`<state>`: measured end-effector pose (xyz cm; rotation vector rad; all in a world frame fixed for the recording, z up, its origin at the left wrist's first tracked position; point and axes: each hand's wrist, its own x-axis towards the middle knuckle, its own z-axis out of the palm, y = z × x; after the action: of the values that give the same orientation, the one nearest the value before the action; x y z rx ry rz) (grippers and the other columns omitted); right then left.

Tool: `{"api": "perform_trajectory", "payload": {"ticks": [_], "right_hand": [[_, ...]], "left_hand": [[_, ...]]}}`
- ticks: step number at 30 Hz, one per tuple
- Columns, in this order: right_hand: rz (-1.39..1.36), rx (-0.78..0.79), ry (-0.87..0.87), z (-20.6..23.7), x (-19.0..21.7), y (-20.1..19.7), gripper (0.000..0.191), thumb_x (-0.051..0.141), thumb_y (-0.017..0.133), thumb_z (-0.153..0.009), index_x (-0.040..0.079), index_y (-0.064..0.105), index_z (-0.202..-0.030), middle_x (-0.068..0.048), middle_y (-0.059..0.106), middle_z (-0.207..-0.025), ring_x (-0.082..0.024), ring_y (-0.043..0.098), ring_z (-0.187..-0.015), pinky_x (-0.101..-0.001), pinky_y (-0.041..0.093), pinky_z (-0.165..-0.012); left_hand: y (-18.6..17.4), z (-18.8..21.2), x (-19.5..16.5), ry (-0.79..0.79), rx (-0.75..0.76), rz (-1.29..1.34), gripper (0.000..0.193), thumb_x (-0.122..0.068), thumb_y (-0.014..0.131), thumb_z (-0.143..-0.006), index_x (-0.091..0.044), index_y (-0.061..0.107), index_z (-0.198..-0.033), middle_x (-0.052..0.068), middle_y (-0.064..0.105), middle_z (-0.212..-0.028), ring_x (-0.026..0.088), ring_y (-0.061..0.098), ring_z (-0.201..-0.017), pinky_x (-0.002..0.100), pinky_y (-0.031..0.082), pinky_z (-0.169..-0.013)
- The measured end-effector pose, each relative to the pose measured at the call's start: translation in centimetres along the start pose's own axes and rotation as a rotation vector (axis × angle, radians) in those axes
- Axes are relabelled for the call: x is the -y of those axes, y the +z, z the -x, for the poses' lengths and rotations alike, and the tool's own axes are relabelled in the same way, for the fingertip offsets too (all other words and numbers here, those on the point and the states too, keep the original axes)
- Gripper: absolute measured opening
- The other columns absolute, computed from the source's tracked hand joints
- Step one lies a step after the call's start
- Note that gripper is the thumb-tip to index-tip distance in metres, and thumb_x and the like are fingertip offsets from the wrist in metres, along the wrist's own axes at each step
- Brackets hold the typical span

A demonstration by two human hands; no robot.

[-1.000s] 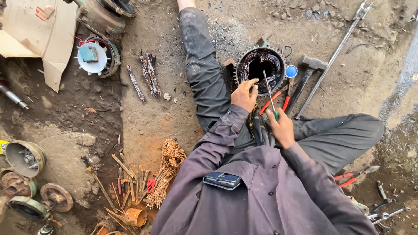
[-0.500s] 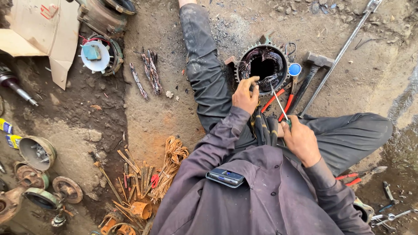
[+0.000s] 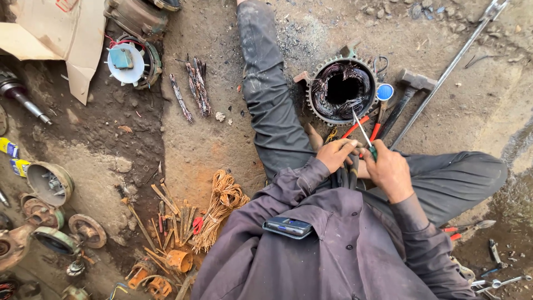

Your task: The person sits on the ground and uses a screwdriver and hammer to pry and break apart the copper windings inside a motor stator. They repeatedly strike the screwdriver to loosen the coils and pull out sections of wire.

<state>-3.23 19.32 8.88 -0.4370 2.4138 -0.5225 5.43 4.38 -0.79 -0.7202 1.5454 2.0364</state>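
Note:
I sit on the dirt with a round motor stator, full of dark wire windings, between my legs. My right hand grips the green handle of a thin screwdriver whose tip points up at the stator's near rim. My left hand is curled right beside it, fingertips pinched against the screwdriver near the handle. Dark tool handles lie in my lap just under both hands.
A hammer, a long metal rod, red-handled tools and a blue cap lie right of the stator. A copper wire bundle, motor parts, cardboard lie left. Pliers rest by my right leg.
My left hand has drawn back from the stator's rim to meet my right hand at the screwdriver. The screwdriver tip has swung up toward the stator.

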Motion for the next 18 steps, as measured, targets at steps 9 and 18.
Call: {"api": "perform_trajectory", "payload": {"ticks": [9,18], "right_hand": [[-0.043,-0.069,0.069,-3.9,0.7,3.9,0.028,0.031,0.063,-0.098,0.012,0.063,-0.118,-0.025,0.068,-0.077,-0.048,0.066,-0.072,-0.058,0.051,-0.063],[-0.235,-0.367,-0.002,-3.0,1.4,7.2,0.029,0.02,0.071,-0.097,0.011,0.058,-0.121,-0.022,0.071,-0.082,-0.043,0.07,-0.077,-0.0513,0.052,-0.064]], "left_hand": [[1.0,-2.8,1.9,-0.011,-0.026,0.208,0.052,-0.049,0.046,-0.109,0.0,0.065,-0.111,0.003,0.063,-0.089,0.01,0.061,-0.074,0.026,0.052,-0.064],[1.1,-3.8,1.6,0.082,-0.005,0.22,0.044,-0.039,0.054,-0.108,0.002,0.062,-0.122,0.003,0.067,-0.106,0.01,0.06,-0.099,0.026,0.05,-0.088]]}}
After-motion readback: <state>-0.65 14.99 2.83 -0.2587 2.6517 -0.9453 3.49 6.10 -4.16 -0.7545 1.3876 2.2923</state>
